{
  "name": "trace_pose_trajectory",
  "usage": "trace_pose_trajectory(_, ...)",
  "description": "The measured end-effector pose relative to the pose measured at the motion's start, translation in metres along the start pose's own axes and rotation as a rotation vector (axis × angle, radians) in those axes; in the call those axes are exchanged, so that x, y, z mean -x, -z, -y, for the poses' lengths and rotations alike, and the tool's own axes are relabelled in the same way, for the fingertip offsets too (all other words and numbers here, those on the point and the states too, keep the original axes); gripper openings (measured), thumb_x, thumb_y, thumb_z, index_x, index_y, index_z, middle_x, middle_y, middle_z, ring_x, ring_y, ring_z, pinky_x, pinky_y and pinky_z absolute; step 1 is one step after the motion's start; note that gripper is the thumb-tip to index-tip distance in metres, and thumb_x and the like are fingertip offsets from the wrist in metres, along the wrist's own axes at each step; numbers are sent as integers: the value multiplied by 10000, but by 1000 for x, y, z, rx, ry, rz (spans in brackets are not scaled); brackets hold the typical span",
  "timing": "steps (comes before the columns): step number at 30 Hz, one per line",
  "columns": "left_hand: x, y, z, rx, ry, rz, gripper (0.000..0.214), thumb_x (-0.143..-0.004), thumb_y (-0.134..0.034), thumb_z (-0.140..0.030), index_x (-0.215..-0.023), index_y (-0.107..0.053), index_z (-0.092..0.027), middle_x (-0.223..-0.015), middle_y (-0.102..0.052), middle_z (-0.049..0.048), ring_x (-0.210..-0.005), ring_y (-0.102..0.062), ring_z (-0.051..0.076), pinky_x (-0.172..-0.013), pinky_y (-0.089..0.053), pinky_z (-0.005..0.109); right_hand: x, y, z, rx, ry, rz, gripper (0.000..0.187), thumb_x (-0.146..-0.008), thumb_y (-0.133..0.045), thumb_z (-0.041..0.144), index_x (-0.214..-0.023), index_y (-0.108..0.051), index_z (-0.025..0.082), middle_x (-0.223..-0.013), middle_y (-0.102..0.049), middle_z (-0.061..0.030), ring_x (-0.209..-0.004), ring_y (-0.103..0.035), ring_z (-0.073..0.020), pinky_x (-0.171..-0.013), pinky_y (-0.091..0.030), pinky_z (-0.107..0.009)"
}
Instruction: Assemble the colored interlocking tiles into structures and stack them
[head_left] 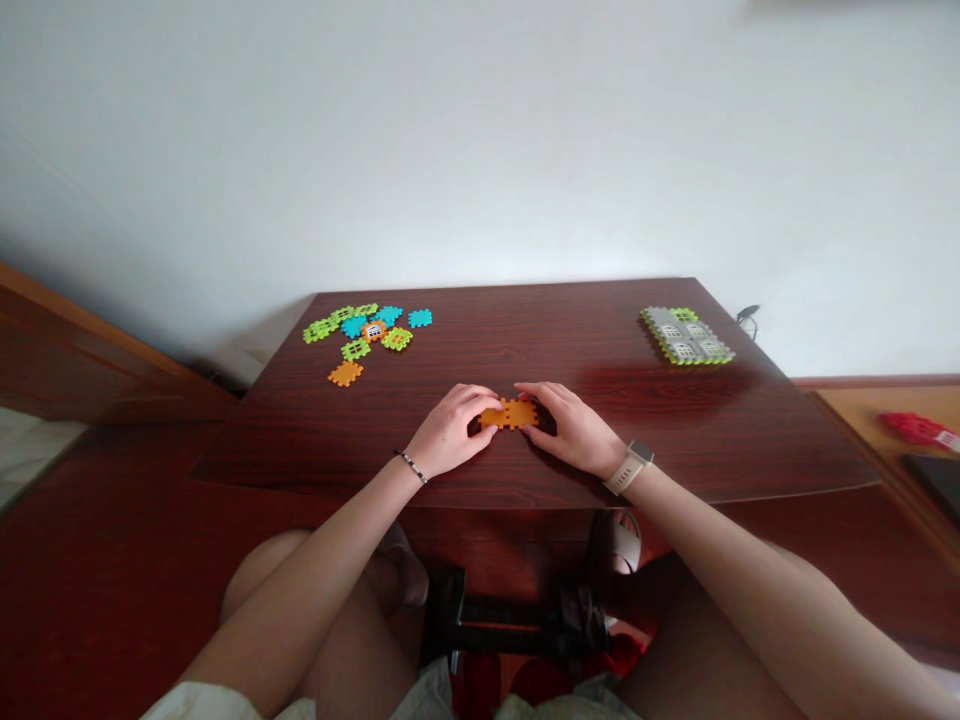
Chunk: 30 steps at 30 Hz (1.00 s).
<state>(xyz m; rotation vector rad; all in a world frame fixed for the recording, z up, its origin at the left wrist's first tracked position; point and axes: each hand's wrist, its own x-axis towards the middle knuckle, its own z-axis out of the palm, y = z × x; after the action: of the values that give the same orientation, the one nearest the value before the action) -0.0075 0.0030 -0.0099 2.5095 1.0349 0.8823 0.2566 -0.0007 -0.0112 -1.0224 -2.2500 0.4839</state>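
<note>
Two orange interlocking tiles with toothed edges lie side by side near the front middle of the table, their edges meeting. My left hand (459, 425) is closed on the left orange tile (491, 415), thumb at its near edge and fingers at the far side. Around the outer end of the right orange tile (523, 414) curls my right hand (571, 425), gripping it between thumb and fingers. Whether the teeth are fully locked together is too small to tell.
Loose green, blue and orange tiles lie at the back left, among them a blue tile (420, 318) and an orange tile (346, 374). A grey and green tile panel (686, 336) sits at the back right. Behind the table (525, 340) rises a white wall (480, 150).
</note>
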Motion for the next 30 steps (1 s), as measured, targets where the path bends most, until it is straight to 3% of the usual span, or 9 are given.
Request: trace_pose_trajectory(30, 0, 0, -2, -29, -7, 25, 274, -932, -707, -118, -1173, -681, -244, -1255, -713, 83, -1207, -638, 293, -1084, -570, 510, 0, -1, 0, 15, 9, 2, 582, -955, -707, 229, -1515, -553, 260, -1348, -722, -128, -1303, -668, -357, -1149, -542, -604)
